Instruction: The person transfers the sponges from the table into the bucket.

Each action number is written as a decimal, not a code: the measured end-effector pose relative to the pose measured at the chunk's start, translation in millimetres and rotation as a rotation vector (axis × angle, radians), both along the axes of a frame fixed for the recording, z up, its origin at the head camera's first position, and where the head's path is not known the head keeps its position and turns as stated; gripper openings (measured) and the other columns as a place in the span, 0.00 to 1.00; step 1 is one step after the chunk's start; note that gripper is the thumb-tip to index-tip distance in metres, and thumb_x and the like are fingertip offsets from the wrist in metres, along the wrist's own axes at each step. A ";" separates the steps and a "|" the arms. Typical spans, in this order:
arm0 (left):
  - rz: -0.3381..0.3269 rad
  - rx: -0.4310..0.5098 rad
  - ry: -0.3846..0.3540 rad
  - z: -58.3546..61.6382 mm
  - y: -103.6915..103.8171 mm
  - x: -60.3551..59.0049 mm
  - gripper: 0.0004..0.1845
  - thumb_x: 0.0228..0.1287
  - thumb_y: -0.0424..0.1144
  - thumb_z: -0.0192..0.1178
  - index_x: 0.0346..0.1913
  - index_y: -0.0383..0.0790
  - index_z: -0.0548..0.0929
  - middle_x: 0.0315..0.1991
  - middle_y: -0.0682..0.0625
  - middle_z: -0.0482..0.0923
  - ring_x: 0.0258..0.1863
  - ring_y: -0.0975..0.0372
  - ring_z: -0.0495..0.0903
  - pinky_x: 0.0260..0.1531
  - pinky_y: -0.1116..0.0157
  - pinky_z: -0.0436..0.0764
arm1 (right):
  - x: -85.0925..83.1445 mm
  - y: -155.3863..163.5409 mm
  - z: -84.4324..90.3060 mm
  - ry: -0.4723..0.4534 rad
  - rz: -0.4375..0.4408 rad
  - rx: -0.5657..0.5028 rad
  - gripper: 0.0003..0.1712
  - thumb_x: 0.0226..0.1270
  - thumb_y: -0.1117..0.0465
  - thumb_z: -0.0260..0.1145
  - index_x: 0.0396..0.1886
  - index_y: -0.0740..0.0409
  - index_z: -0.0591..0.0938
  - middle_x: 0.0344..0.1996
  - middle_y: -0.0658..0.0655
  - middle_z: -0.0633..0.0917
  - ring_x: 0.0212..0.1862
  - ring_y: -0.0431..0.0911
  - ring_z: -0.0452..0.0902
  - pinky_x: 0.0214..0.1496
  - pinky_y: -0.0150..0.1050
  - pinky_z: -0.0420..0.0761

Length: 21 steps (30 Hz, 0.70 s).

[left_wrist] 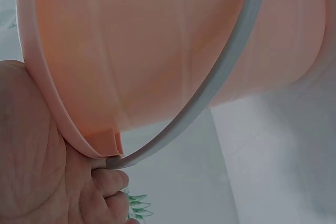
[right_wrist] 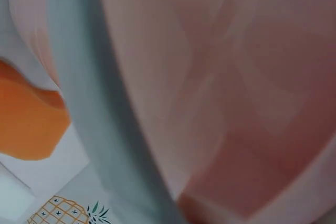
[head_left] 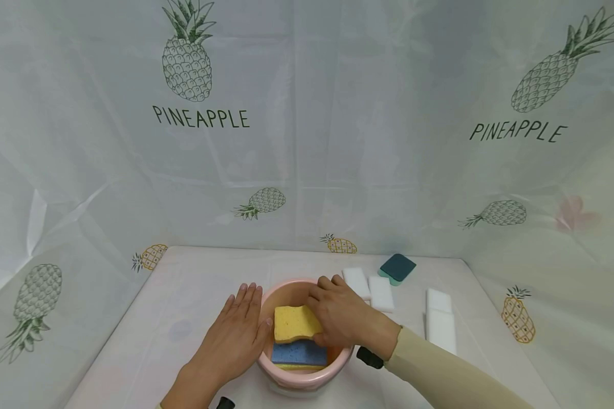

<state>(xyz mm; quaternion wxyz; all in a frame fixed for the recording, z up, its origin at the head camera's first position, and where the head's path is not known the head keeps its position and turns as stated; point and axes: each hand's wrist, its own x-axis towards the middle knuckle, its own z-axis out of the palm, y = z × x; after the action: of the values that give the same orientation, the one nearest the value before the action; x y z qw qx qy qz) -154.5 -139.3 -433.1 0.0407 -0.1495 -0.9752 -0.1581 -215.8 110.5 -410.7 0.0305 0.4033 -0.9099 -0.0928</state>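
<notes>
A: We log the pink bucket [head_left: 291, 292] near the front middle of the surface [head_left: 194, 301], upright, with its pale handle [left_wrist: 210, 95] lying down along the outer wall in the left wrist view.

B: We note the left hand [head_left: 235, 335] flat against the bucket's left side, fingers straight and together, palm on the rim. Its grip is spread, holding nothing.

A: Agreed. The right hand [head_left: 340, 315] reaches in over the right rim. Its fingers curl round the right edge of a yellow sponge [head_left: 295, 322], pinching it.

B: We see that sponge tilted, resting on a blue sponge [head_left: 299, 353] inside the bucket, with a yellow strip of another layer just showing beneath.

A: Behind the bucket, to the right, we record two white foam blocks [head_left: 369, 287] side by side, a dark green scouring pad [head_left: 398, 267] beyond them, and a longer white block [head_left: 440, 321] well apart to the right.

B: The right wrist view is blurred; we can make out only pink wall and the handle.
</notes>
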 end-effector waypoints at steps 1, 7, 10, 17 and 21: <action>-0.001 0.000 0.000 0.1 -0.1 0.0 0.37 0.84 0.53 0.48 0.81 0.28 0.60 0.82 0.34 0.58 0.84 0.44 0.53 0.82 0.42 0.56 | 0.1 -0.1 -0.1 -0.001 0.001 -0.002 0.37 0.60 0.33 0.74 0.61 0.49 0.85 0.53 0.47 0.85 0.51 0.45 0.70 0.49 0.40 0.68; -0.003 -0.002 -0.009 1.0 -0.2 0.4 0.38 0.84 0.53 0.49 0.81 0.28 0.60 0.82 0.34 0.57 0.84 0.44 0.52 0.82 0.42 0.55 | 2.0 0.2 -0.4 -0.006 0.001 -0.014 0.39 0.59 0.32 0.76 0.62 0.51 0.86 0.58 0.49 0.86 0.53 0.46 0.72 0.49 0.39 0.69; -0.002 -0.003 -0.015 1.5 -0.3 0.8 0.38 0.83 0.53 0.50 0.81 0.28 0.59 0.82 0.34 0.57 0.84 0.43 0.52 0.82 0.42 0.55 | 2.5 1.1 -0.5 0.005 0.001 -0.009 0.37 0.60 0.33 0.75 0.61 0.51 0.86 0.58 0.49 0.86 0.53 0.46 0.72 0.49 0.39 0.69; 0.001 0.004 -0.022 1.9 0.0 0.8 0.38 0.84 0.53 0.49 0.81 0.28 0.59 0.82 0.34 0.57 0.84 0.43 0.52 0.82 0.42 0.55 | 3.2 4.8 -0.8 0.032 0.011 -0.047 0.31 0.66 0.35 0.70 0.58 0.50 0.86 0.55 0.49 0.87 0.53 0.46 0.73 0.53 0.41 0.72; 0.000 0.010 -0.022 1.4 -0.2 0.5 0.38 0.84 0.53 0.49 0.81 0.28 0.59 0.82 0.34 0.57 0.84 0.43 0.52 0.82 0.42 0.55 | 3.9 8.9 -2.9 0.093 0.031 -0.105 0.26 0.69 0.37 0.68 0.55 0.50 0.87 0.51 0.48 0.86 0.53 0.46 0.73 0.54 0.42 0.73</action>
<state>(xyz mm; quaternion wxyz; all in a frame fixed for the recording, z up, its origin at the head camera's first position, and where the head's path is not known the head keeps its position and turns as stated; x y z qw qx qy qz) -154.0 -139.5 -431.7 0.0308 -0.1473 -0.9748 -0.1644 -211.9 119.5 -413.6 0.0952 0.4104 -0.9047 -0.0632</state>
